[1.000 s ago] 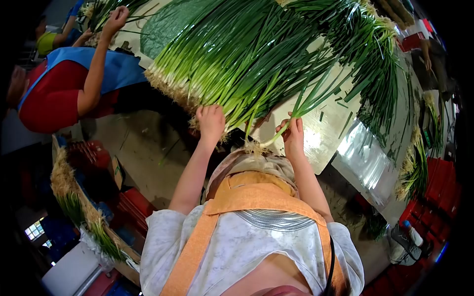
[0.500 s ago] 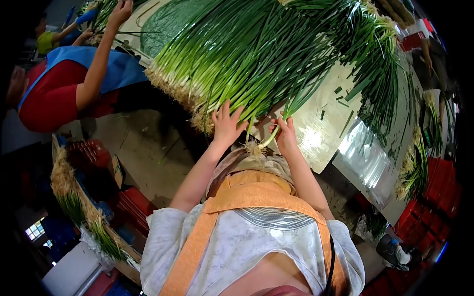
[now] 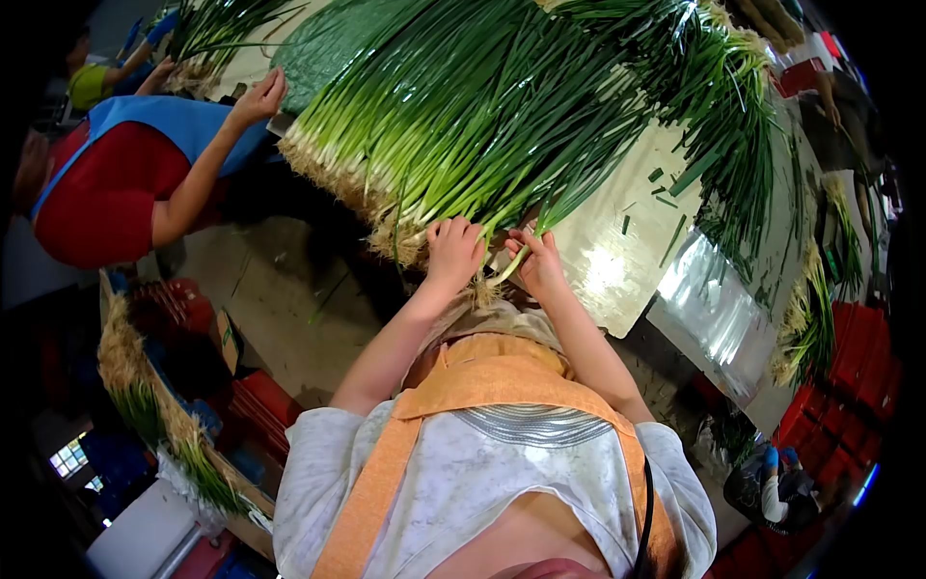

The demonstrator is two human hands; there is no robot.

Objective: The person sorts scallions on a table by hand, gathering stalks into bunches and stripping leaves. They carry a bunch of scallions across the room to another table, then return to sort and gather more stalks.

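We see our right hand (image 3: pixel 540 262) pinching a smooth, slender spring onion (image 3: pixel 506 271) at the near edge of the pale, shiny worktop (image 3: pixel 622 280), its wiry root tuft (image 3: pixel 485 293) pointing toward our cloth apron (image 3: pixel 511 386). Our left hand (image 3: pixel 454 255) curls its fingers beside the stalk, though we cannot tell whether they grip anything. Beyond both, a broad heap (image 3: pixel 453 135) of glossy, ribbon-like leaves fans out from whitish stems and shaggy, straw-coloured roots.
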